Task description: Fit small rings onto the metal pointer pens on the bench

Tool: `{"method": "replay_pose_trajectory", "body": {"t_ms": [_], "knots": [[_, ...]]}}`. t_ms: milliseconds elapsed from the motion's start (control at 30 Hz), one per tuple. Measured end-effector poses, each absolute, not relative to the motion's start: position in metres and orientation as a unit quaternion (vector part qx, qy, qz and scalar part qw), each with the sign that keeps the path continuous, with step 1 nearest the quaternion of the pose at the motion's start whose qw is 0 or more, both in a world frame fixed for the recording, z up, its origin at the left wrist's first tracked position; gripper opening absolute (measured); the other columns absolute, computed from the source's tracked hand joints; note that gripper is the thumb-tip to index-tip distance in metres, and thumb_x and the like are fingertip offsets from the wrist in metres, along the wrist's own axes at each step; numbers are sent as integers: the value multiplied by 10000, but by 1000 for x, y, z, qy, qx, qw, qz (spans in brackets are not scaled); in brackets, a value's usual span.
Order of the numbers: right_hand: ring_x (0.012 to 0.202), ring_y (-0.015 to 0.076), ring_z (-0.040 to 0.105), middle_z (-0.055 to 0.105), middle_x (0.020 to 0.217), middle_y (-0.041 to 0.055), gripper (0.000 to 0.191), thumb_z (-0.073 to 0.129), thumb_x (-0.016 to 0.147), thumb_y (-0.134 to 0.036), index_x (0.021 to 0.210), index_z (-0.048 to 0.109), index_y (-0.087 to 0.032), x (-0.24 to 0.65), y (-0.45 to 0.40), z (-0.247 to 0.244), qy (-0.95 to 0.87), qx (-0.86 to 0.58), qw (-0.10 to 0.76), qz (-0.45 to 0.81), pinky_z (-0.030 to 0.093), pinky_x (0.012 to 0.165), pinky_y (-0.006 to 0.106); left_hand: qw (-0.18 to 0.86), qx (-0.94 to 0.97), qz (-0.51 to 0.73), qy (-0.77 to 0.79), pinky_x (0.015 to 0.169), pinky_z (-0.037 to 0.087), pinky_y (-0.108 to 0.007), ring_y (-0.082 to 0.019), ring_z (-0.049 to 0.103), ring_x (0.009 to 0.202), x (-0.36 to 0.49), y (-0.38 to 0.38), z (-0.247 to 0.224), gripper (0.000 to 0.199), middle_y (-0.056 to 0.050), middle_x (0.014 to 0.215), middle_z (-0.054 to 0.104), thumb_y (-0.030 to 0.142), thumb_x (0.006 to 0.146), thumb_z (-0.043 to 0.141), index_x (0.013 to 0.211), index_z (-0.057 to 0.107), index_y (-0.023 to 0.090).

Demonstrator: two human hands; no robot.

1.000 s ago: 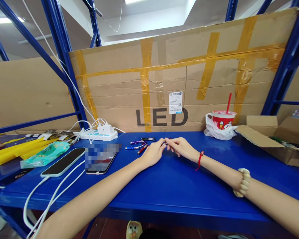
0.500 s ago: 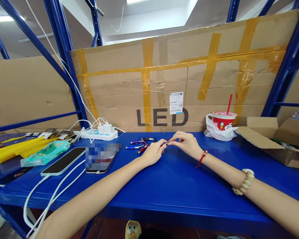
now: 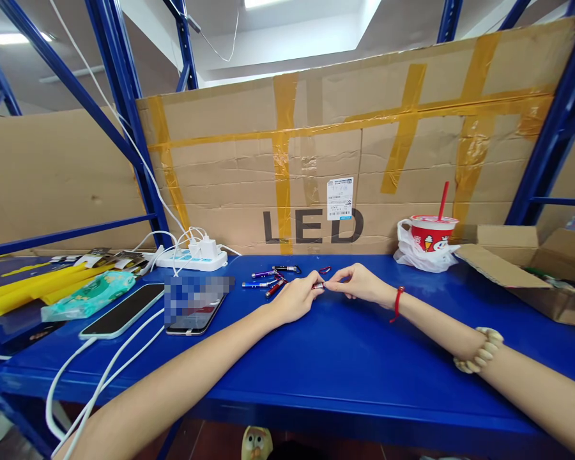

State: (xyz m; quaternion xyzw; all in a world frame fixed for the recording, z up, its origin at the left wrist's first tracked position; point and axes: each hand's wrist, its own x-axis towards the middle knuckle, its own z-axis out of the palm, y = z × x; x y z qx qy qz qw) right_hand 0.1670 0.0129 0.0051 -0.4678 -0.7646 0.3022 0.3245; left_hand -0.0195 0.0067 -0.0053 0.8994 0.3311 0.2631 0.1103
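My left hand (image 3: 294, 299) is closed around a small red and silver pen-like item (image 3: 318, 286), whose end shows past the fingertips. My right hand (image 3: 357, 283) pinches at that item's right end, with thumb and forefinger together. Just behind the hands, a small red clip (image 3: 324, 270) lies on the blue table. Left of my left hand lie several small metallic pens with clips: a black one (image 3: 285, 268), a purple one (image 3: 263, 275), a blue one (image 3: 259, 284) and a red one (image 3: 274, 289).
Two phones (image 3: 124, 312) (image 3: 196, 310) with white cables and a white power strip (image 3: 191, 259) are on the left, beside a teal packet (image 3: 89, 297) and yellow items (image 3: 26, 285). A red cup (image 3: 430, 235) and an open carton (image 3: 517, 275) stand right. Cardboard (image 3: 220, 172) backs the blue table (image 3: 364, 370).
My right hand has moved slightly down and to the right. The red clip now shows apart on the table behind the hands, and the silver end between the hands is easier to see.
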Motion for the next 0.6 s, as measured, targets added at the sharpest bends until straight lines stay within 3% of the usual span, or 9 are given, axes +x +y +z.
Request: {"method": "replay_pose_trajectory", "body": {"t_ms": [367,600], "knots": [[419,46,378,452,457,-37,392,651,591,-519,678,639,-136,164,11,4,-697,-497,337,392,280,389,164,97,889,268,357,629,409,-230,-144,553,681,-17,7,-4,209,10,734,569,238,857,343,1044,435,238],[385,44,381,509,537,-17,401,631,611,-520,717,632,-133,160,14,-1,-723,-470,395,317,305,385,185,145,876,312,338,641,401,-213,-112,523,636,-16,20,-13,193,34,648,518,240,862,332,1013,449,212]]}}
